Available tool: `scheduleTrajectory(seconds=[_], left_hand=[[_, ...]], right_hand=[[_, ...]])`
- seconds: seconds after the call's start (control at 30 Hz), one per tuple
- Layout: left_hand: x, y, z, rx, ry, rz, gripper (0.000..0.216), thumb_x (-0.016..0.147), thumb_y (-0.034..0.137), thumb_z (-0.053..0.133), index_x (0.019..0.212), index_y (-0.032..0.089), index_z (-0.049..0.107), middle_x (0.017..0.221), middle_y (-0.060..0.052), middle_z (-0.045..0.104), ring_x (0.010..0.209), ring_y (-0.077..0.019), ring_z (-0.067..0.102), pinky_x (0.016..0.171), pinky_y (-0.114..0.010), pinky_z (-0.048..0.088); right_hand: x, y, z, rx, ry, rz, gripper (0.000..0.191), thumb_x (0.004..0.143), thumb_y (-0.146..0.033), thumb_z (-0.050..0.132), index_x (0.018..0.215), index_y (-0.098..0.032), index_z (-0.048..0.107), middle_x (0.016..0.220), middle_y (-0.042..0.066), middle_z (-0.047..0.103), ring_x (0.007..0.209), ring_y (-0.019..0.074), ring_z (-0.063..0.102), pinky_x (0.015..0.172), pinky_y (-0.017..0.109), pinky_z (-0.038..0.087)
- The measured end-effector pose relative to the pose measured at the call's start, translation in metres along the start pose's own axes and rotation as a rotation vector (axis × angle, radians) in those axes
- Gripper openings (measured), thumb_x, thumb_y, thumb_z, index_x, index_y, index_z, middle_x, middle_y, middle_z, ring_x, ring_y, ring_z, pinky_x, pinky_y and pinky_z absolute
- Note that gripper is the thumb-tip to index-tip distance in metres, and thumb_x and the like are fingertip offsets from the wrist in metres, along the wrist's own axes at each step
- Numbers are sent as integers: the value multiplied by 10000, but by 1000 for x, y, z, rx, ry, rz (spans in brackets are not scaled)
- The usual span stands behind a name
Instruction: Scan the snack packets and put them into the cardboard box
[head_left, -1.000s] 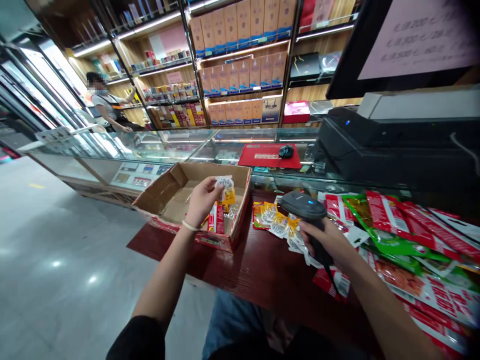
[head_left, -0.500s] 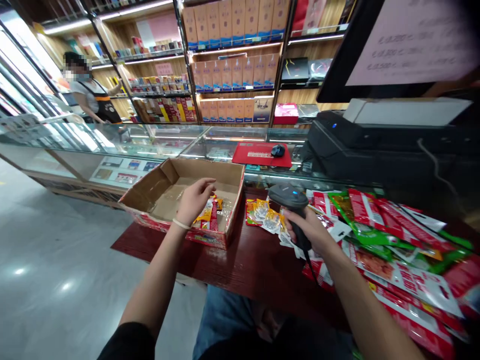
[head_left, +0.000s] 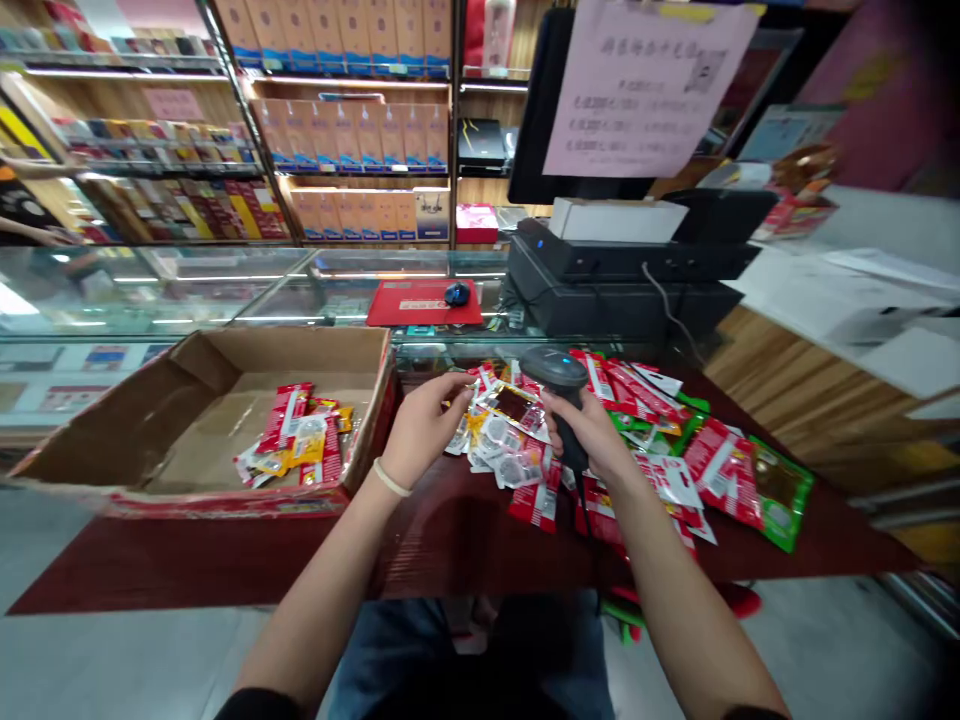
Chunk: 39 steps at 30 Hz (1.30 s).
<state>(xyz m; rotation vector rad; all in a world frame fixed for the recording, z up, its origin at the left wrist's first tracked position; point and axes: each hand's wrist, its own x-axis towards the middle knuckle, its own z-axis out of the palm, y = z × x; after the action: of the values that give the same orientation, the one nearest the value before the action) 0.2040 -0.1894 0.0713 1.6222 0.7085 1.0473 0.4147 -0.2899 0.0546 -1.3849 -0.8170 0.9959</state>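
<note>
My right hand [head_left: 589,430] is wrapped around the grip of a black barcode scanner [head_left: 555,372], held over a heap of snack packets [head_left: 536,500]. At the left side of that heap, my left hand [head_left: 427,425] pinches the corner of a small snack packet [head_left: 516,403] with a dark window; the fingertips are partly hidden. Several red and yellow packets [head_left: 300,435] lie inside an open cardboard box [head_left: 247,505] left of my left hand.
A glass counter [head_left: 337,268] runs behind the dark red table [head_left: 450,550]. On it rest a red mat [head_left: 397,305] with a computer mouse [head_left: 457,294]. A monitor [head_left: 536,110] and black cash drawer [head_left: 600,300] stand behind the heap. Another person's arm [head_left: 37,165] shows at far left.
My left hand has moved from above the box to the heap and taken a packet's corner. The view has turned right. The scanner stays in my right hand.
</note>
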Motion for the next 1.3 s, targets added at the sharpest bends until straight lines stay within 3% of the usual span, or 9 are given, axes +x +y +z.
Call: scheduleTrajectory(seconds=[0.13, 0.37, 0.6, 0.77, 0.9, 0.97, 1.07, 1.17, 1.3], left_hand=[[21, -44, 37, -106, -98, -103, 242, 656, 104, 738, 858, 236, 727, 912, -54, 692, 968, -247, 614, 1035, -364, 403], [48, -96, 84, 64, -367, 109, 420, 592, -14, 639, 914, 247, 707, 1050, -93, 655, 1086, -267, 588, 1116, -427, 313], [92, -102, 104, 70, -569, -37, 498, 412, -25, 747, 835, 231, 686, 1072, -106, 650, 1129, -292, 578, 1115, -409, 281], [112, -99, 107, 449, -600, 192, 398, 419, 187, 858, 750, 242, 644, 825, -50, 643, 961, -296, 628, 1018, -403, 375], [113, -81, 98, 738, -732, 312, 219, 590, 208, 782, 731, 227, 616, 866, -60, 657, 955, -278, 619, 952, -351, 386], [109, -68, 89, 797, -648, 321, 128, 701, 253, 710, 794, 234, 625, 904, -61, 668, 938, -259, 618, 892, -323, 401], [94, -51, 74, 705, -342, 271, 162, 810, 361, 624, 922, 244, 620, 894, -52, 676, 890, -247, 622, 827, -317, 414], [70, -48, 63, 308, -43, 166, 248, 855, 408, 576, 1012, 218, 606, 953, -47, 687, 913, -226, 620, 849, -315, 429], [34, -64, 55, -368, 42, -50, 335, 833, 387, 621, 1103, 189, 603, 1112, -56, 676, 1027, -209, 607, 929, -321, 435]], right_hand=[[-17, 4, -22, -20, 80, -13, 388, 735, -517, 712, 830, -238, 459, 529, -82, 509, 358, 93, 443, 336, 226, 384], [-38, 15, -52, 28, 169, 8, 414, 725, -528, 721, 866, -246, 453, 564, -80, 529, 375, 96, 449, 346, 229, 393], [-44, 17, -63, 59, 183, 23, 380, 743, -504, 725, 867, -249, 471, 576, -64, 540, 391, 103, 466, 351, 235, 406], [-45, 20, -66, 82, 184, 5, 369, 753, -486, 726, 871, -243, 475, 571, -68, 535, 379, 98, 456, 341, 231, 399], [-45, 21, -67, 97, 177, 11, 355, 760, -475, 726, 850, -235, 480, 575, -67, 533, 389, 97, 464, 344, 228, 410], [-43, 20, -65, 103, 181, 8, 351, 761, -475, 726, 855, -234, 488, 583, -67, 537, 398, 99, 474, 344, 226, 414], [-40, 19, -59, 111, 192, -10, 356, 758, -469, 731, 896, -237, 499, 578, -72, 538, 394, 99, 474, 339, 222, 411], [-35, 15, -48, 108, 155, -30, 359, 759, -466, 727, 912, -238, 495, 567, -77, 533, 377, 97, 465, 331, 217, 400], [-25, 11, -30, 89, 72, -57, 344, 762, -459, 718, 879, -233, 487, 558, -75, 534, 364, 95, 456, 322, 218, 387]])
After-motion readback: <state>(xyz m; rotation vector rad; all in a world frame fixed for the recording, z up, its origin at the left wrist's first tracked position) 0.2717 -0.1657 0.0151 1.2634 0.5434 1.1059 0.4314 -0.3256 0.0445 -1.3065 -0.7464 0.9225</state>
